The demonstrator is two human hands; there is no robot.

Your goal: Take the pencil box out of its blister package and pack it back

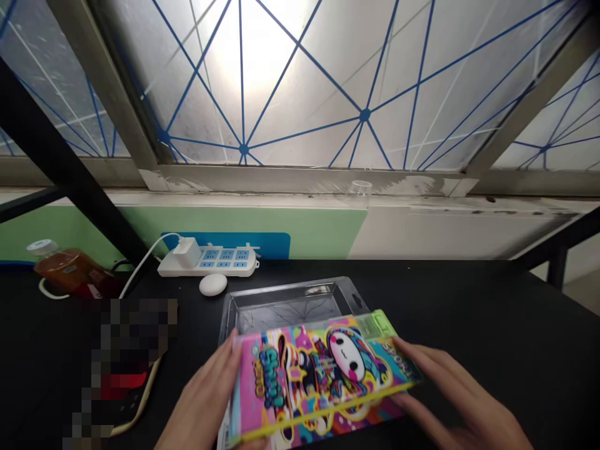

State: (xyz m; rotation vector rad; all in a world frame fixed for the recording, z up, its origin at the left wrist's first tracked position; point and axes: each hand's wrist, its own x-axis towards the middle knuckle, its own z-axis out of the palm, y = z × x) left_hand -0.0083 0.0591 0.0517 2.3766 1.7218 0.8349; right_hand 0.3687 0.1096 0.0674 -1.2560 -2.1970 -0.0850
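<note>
Left hand and right hand, fingers loosely curled, clasp a colourful pack by its 2 ends, seemingly to steady it over a clear tray.

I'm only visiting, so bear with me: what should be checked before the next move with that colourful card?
1. Left hand grips the colourful card at its left edge: ok.
2. Right hand grips its right edge: ok.
3. Clear plastic tray lies flat on the black table, behind and beneath the card: ok.
4. Tray's front part free of objects: cannot tell, the card hides it.
5. Power strip and white oval object lie apart from the tray: ok.
6. Bottle at far left, away from both hands: ok.
</note>
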